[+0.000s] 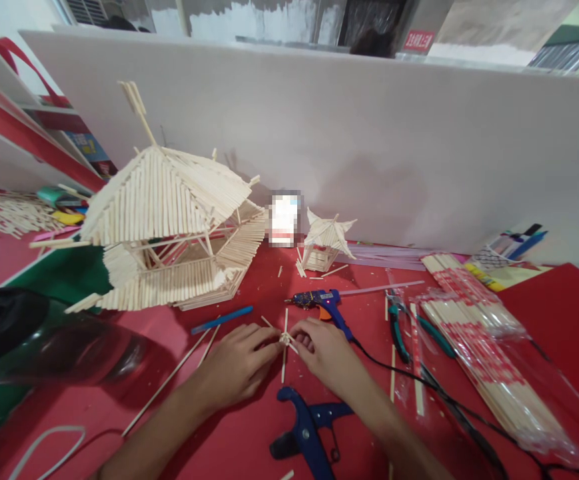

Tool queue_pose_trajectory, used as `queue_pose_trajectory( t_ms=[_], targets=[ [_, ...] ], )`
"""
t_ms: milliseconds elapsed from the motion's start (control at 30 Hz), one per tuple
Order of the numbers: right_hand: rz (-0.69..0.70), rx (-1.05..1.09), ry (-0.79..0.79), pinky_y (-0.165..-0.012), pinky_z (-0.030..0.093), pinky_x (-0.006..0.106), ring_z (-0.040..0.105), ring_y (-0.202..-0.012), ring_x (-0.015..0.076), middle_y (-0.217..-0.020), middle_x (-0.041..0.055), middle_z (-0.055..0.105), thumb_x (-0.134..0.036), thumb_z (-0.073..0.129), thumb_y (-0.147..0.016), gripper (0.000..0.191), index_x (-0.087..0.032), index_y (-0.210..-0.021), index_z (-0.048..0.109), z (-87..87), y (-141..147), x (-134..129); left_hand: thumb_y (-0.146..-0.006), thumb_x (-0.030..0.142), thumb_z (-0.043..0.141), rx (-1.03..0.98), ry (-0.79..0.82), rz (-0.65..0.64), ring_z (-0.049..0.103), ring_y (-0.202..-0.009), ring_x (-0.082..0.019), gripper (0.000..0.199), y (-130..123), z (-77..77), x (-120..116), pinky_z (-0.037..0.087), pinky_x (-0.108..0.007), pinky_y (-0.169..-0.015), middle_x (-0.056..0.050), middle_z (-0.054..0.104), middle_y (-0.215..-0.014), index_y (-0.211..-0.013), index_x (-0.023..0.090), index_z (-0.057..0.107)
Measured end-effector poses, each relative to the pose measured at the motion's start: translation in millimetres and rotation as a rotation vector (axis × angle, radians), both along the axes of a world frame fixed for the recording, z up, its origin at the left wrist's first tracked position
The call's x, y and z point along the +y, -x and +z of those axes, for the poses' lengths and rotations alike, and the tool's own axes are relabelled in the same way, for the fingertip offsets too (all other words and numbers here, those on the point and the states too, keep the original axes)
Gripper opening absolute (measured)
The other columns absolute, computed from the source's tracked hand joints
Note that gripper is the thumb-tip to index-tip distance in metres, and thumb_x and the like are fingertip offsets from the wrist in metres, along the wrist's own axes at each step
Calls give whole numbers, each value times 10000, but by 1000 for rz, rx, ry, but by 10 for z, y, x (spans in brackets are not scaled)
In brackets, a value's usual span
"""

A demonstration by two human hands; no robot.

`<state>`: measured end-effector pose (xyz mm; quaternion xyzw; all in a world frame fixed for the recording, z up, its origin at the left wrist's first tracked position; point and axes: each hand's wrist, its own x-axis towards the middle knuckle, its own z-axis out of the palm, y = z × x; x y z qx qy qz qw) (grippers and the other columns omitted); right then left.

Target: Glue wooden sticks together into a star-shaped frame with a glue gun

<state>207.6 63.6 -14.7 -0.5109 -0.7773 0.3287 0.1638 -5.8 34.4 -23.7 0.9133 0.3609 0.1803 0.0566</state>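
Note:
A small star-like frame of thin wooden sticks [284, 339] lies on the red table, its sticks spreading out from a joined centre. My left hand [244, 357] pinches it from the left, near the centre. From the right, my right hand [326, 350] closes its fingertips on a stick of the same frame. Just behind the hands rests a blue glue gun [319, 300] with a clear glue stick in its back. A blue pen [224, 319] is beyond my left hand, and a dark blue cutter tool [309, 427] lies in front of the frame.
A large stick pavilion [164, 200] stands back left, a small one [330, 237] behind the glue gun. A dark bottle [54, 340] lies left. Pliers [400, 330], a black cable and bagged sticks [489, 360] occupy the right. A white partition [319, 133] closes off the back.

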Motion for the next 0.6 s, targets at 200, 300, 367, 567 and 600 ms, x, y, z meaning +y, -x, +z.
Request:
queue_pose_trajectory(
  t_ms=[200,300,367,567,600],
  targets=[
    [10,-13,-2,-665,445,222,631,-748,148,-872,24,701,-99,587,-879,158,-204,-911,702,-2,-4,0,-948,131,455,-13,7,-8,631,-962,-233,337,-3,-16,11,520,-355,-822,-116,678,-1148,-1230,201,626],
    [13,-4,-7,-663,444,222,632,-744,147,-870,20,701,-100,582,-879,164,-209,-913,699,0,1,1,-945,131,459,-3,6,-3,631,-957,-234,329,-4,-22,14,520,-355,-819,-116,677,-1146,-1215,199,632],
    [12,-1,-3,-655,442,223,633,-737,147,-869,20,703,-98,583,-871,163,-209,-908,696,9,6,1,-942,130,462,1,6,-5,633,-956,-237,331,-1,-25,13,520,-360,-818,-119,675,-1153,-1222,195,627],
    [-9,3,-24,-672,451,240,641,-742,151,-883,29,708,-90,571,-838,173,-198,-926,674,98,-77,31,-975,147,447,-80,19,40,652,-975,-224,288,19,-12,14,521,-345,-839,-105,691,-1120,-1193,194,630],
    [-21,-1,-42,-671,451,244,642,-744,153,-884,28,707,-98,558,-841,177,-202,-931,669,122,-115,45,-984,157,444,-113,26,74,655,-965,-214,264,24,-7,17,521,-332,-837,-98,699,-1087,-1157,194,640]
  ],
)
